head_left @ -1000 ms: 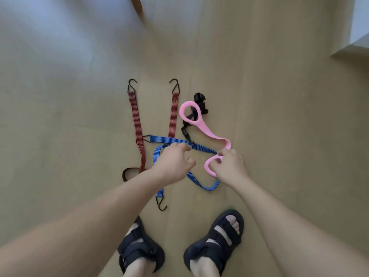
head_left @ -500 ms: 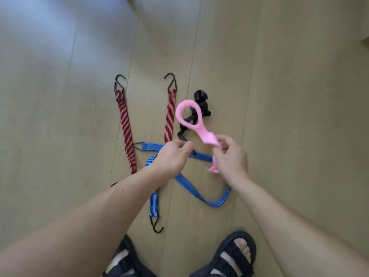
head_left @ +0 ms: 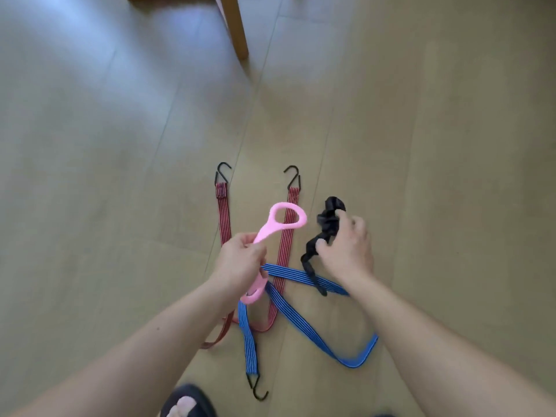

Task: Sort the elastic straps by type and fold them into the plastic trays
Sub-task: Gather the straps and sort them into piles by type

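The left grip [head_left: 240, 260] is closed in a fist round the middle of the pink strap [head_left: 264, 233], thumb side up; one pink loop stands above the fist, the other end sticks out below the wrist. The right grip [head_left: 346, 251] is palm down, its fingertips pinching the bunched black strap [head_left: 326, 227], whose tail hangs down across the blue strap [head_left: 304, 276]. Both forearms reach forward, bare, from the lower corners. The blue strap lies crossed over itself on the floor [head_left: 120, 145], one black hook [head_left: 258, 389] near a dark sandal [head_left: 186, 401]. Under it lies the red strap [head_left: 224, 218], bent in a narrow U, both hooked ends pointing away from the person. The floor is pale wood-look planking with a bluish sheen at the upper left; a wooden furniture leg [head_left: 234, 25] stands on it at the top.
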`<state>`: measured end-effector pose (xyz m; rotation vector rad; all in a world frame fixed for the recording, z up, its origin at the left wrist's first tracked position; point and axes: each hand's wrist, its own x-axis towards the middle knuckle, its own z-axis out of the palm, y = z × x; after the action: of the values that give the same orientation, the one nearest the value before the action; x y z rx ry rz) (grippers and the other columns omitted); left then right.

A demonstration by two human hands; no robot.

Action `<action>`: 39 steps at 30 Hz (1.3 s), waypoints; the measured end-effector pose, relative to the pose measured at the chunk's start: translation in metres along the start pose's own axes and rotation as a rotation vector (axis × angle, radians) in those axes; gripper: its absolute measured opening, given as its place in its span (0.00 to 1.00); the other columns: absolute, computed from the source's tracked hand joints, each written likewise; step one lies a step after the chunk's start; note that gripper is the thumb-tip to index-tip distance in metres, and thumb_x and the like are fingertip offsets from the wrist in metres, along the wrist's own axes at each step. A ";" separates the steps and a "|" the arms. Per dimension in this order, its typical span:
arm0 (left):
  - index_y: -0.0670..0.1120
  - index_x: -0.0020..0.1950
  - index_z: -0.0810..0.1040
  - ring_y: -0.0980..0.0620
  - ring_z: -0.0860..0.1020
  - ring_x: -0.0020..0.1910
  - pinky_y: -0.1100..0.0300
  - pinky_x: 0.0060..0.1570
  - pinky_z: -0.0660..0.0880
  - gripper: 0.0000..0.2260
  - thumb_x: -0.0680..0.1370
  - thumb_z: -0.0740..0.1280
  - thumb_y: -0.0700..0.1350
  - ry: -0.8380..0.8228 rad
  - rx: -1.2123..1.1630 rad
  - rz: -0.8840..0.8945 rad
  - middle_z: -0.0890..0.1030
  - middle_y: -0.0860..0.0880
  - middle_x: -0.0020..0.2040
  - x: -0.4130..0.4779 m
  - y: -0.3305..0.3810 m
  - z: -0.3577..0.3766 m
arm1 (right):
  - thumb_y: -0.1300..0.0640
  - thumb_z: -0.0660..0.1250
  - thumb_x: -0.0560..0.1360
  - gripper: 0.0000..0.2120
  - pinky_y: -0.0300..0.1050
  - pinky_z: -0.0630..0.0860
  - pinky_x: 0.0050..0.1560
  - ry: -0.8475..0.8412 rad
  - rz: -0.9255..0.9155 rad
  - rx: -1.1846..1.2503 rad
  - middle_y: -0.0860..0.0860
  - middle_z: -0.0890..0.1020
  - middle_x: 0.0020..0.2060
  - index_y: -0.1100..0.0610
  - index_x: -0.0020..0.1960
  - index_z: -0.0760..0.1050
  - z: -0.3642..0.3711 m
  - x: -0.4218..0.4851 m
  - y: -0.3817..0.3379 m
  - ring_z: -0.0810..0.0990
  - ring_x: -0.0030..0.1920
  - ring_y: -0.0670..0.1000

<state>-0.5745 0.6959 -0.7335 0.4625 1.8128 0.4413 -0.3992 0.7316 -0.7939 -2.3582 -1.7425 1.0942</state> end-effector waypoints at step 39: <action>0.45 0.53 0.77 0.54 0.80 0.33 0.64 0.30 0.75 0.06 0.79 0.62 0.41 -0.444 0.363 0.635 0.82 0.49 0.40 -0.612 0.339 -0.083 | 0.63 0.71 0.74 0.20 0.29 0.71 0.40 0.406 0.045 0.820 0.44 0.78 0.46 0.53 0.63 0.70 -0.546 -0.508 -0.172 0.77 0.44 0.40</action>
<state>-0.4609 0.6604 -0.0397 1.2985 1.2835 0.3931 -0.3206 0.5768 -0.0486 -1.9029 -0.8672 0.9747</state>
